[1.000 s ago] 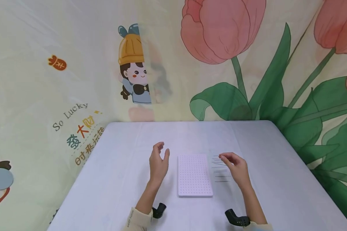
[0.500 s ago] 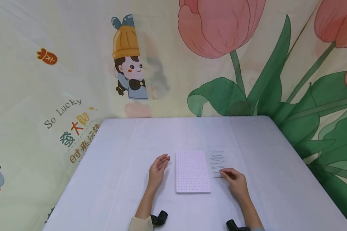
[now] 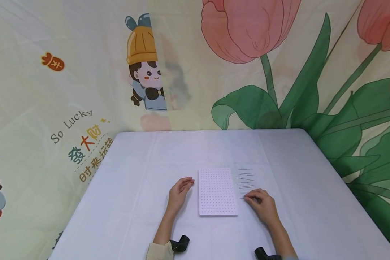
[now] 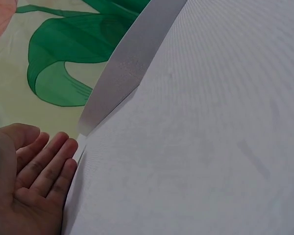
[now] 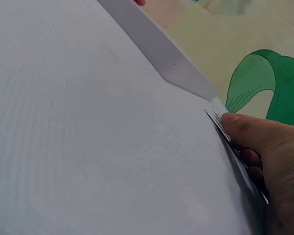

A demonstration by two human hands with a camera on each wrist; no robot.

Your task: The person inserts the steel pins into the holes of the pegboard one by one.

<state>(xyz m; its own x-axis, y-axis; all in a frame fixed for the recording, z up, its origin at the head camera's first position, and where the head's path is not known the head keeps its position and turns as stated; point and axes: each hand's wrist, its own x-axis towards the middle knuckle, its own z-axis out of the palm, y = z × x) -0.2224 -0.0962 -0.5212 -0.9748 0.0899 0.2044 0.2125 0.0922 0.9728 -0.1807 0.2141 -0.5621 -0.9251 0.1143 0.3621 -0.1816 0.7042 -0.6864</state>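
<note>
A pale lilac board (image 3: pixel 218 192) with rows of small holes lies flat on the white-covered table. On its right, several thin dark metal rods (image 3: pixel 246 179) are laid out roughly parallel. My right hand (image 3: pixel 263 206) is at the nearest rod, thumb and forefinger brought close together over it. In the right wrist view this rod (image 5: pixel 215 124) runs along the table beside the thumb; whether the fingers grip it is hidden. Left of the board, my left hand (image 3: pixel 178 195) stays just off its edge. The left wrist view shows that hand's fingers (image 4: pixel 49 169) loosely bent, holding nothing.
The white cloth (image 3: pixel 143 202) covers the table out to its edges. Behind it hangs a printed curtain (image 3: pixel 188 72) with tulips and a cartoon figure. A black wrist camera (image 3: pixel 180 243) sits on the left wrist, another black camera (image 3: pixel 265 254) on the right.
My right hand has come down from the far rods to the nearest one. The left hand has lowered beside the board, its fingers now pointing toward it. The head view has shifted slightly.
</note>
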